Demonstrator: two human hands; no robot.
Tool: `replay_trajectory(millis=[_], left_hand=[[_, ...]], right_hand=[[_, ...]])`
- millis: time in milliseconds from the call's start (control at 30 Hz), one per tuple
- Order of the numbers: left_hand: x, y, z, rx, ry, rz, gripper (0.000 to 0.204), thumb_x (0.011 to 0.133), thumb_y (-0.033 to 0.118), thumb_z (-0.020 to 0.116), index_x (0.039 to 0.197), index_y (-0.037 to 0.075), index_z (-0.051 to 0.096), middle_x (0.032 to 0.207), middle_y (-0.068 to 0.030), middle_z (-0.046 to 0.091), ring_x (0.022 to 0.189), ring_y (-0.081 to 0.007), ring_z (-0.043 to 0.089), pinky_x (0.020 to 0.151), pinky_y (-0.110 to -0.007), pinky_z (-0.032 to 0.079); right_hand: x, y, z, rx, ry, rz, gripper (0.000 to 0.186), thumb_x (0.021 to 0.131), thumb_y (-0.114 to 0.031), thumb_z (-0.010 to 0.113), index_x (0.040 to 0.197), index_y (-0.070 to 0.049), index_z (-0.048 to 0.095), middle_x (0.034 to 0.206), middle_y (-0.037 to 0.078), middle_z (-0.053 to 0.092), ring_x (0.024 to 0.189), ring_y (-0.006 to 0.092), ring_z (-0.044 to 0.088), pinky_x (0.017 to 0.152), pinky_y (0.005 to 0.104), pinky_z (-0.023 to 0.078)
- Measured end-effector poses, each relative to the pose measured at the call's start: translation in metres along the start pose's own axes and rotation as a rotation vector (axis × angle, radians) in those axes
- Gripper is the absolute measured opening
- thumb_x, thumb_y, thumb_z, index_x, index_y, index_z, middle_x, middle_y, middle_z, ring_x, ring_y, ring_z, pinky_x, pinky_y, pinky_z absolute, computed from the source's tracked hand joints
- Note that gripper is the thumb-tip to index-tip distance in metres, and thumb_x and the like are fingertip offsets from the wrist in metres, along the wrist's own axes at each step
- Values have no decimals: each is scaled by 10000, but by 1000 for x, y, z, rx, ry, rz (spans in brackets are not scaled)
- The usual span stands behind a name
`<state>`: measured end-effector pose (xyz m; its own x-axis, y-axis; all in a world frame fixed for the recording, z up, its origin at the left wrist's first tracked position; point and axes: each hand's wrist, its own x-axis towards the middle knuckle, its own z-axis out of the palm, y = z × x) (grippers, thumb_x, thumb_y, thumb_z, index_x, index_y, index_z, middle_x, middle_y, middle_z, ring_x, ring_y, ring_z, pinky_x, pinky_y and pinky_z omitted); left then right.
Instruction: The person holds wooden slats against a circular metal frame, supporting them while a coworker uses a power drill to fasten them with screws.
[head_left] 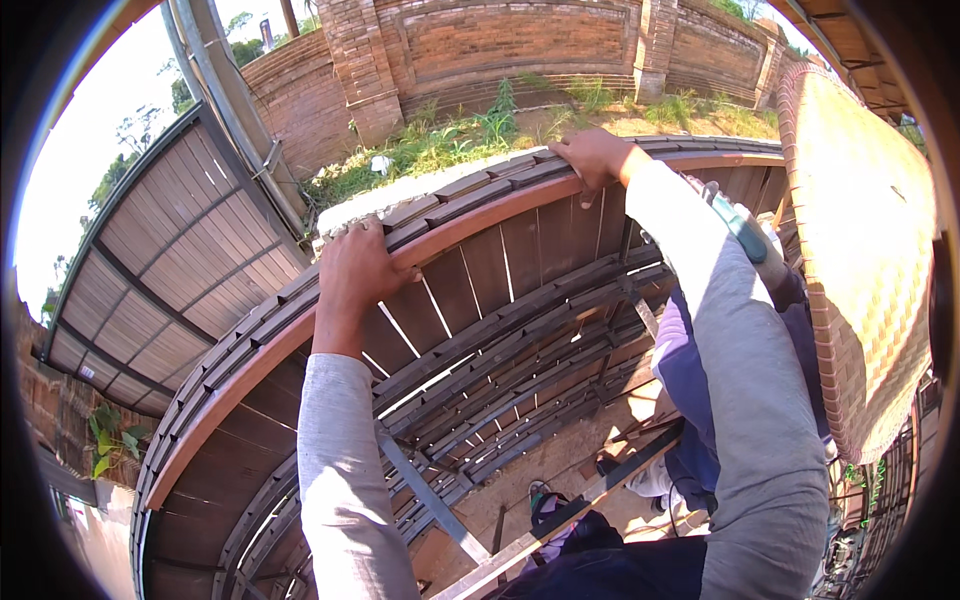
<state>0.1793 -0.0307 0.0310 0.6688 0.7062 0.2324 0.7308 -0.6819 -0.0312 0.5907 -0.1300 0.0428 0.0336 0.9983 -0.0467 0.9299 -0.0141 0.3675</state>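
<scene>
My left hand [355,260] grips the top edge of a long dark slatted wooden panel [480,265] along its reddish-brown rail [460,225]. My right hand [595,160] is farther right on the same top edge, fingers curled over it. Stepped dark strips run along the outer side of the rail. Below, dark horizontal bars [520,320] cross the panel's back. Just right of my right forearm, a co-worker under a woven conical hat [860,270] has a teal tool [740,220] at the panel; their hand is partly hidden.
A slatted metal-framed gate [170,260] and pole [230,110] stand at left. A brick wall [510,50] with weeds runs behind the panel. Below me are a metal bar [430,490], a long beam [600,500], feet and scattered pieces on the ground [570,450].
</scene>
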Motion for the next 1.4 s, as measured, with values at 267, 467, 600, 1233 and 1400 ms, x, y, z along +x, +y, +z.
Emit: replay_trajectory(millis=[267,467,600,1233,1400], left_hand=[[3,3,1,2,-25,-21,837,697,534,959,1256,-18,673,1163,-214,761,1110,-384,742,991,-475,587],[8,2,8,-23,33,28,814,667,525,970,1205,-10,674,1076,-225,768,1046,-414,744,933,-515,580],[3,-2,10,-19,52,24,795,655,529,974,1165,-2,676,1072,-236,762,1048,-432,737,940,-528,570],[3,0,11,33,58,37,873,670,533,971,1266,-21,657,1097,-218,768,1053,-394,748,926,-488,595],[5,2,9,-21,69,40,826,650,527,974,1183,-30,678,1044,-235,765,1021,-426,740,928,-523,573]], right_hand=[[-7,-4,-5,2,5,31,1047,590,-382,1046,1446,-46,546,1223,199,735,1173,426,708,987,497,585],[-6,3,-1,15,-4,54,1024,576,-416,1045,1411,-53,576,1193,193,755,1151,423,719,984,497,584],[-4,-5,-2,4,15,46,984,556,-454,1041,1346,-55,611,1150,184,772,1108,416,737,974,494,584],[-6,-8,-15,9,-82,61,1139,581,-448,1041,1501,-32,513,1239,228,723,1169,448,703,1002,506,564],[-6,-3,-13,21,-103,75,1144,576,-469,1040,1496,-30,519,1222,219,732,1167,441,706,1000,507,565]])
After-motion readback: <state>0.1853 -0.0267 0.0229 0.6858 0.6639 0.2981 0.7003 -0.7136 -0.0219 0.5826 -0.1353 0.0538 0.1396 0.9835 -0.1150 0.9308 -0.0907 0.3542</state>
